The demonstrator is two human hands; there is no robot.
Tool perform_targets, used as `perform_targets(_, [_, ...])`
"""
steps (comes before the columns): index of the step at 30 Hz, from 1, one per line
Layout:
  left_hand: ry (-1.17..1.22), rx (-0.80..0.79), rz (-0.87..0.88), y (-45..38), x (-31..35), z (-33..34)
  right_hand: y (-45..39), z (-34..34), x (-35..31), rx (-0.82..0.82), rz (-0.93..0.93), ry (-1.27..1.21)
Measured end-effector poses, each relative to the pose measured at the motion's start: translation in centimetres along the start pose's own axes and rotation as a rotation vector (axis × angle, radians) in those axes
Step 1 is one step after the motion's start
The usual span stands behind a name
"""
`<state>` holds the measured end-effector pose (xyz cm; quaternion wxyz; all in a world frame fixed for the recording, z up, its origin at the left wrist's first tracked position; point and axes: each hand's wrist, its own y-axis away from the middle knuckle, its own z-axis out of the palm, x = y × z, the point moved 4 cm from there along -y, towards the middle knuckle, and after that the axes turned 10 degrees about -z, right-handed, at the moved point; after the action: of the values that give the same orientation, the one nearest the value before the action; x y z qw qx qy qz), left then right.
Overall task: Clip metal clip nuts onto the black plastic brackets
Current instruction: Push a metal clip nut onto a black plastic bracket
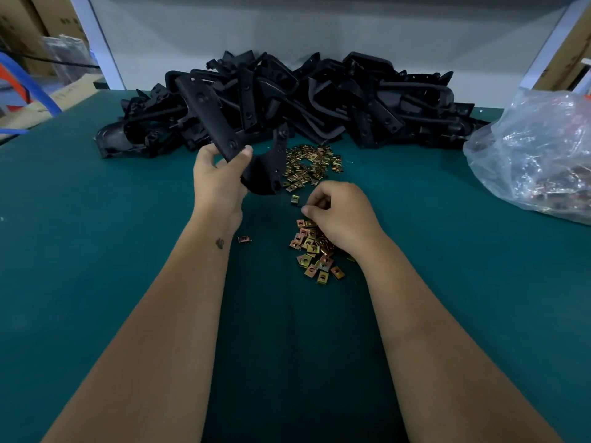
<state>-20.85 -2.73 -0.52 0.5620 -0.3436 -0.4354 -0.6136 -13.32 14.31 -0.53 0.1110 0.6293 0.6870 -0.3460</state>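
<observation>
Nearest the camera, a loose scatter of clip nuts lies mid-surface on the green mat. Over it the right hand curls, fingertips pinched together; whether a nut sits between them cannot be told. Beyond, the left hand grips a black bracket raised off the mat. More nuts and piled brackets lie toward the far edge, a plastic bag at the right edge. No writing is readable.
</observation>
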Motion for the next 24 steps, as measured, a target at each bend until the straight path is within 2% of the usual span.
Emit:
perform_targets(5, [0.256,-0.094,-0.044,0.7,-0.3,0.9,-0.1,0.0,0.0,-0.075,-0.02,0.016])
perform_targets(11, [0.294,-0.129,0.05,1.8,0.0,2.7,-0.1,-0.1,0.0,-0.076,-0.014,-0.026])
perform_targets(15, [0.357,-0.046,-0.092,2.5,-2.4,3.9,0.0,-0.3,0.1,-0.029,-0.016,-0.052])
perform_targets(18, [0.453,-0.004,-0.212,2.3,-3.6,3.7,0.2,-0.5,0.3,0.026,0.015,-0.162])
perform_targets(24, [0.613,-0.03,-0.389,1.3,-3.9,3.3,0.1,-1.5,1.1,0.219,0.126,-0.45])
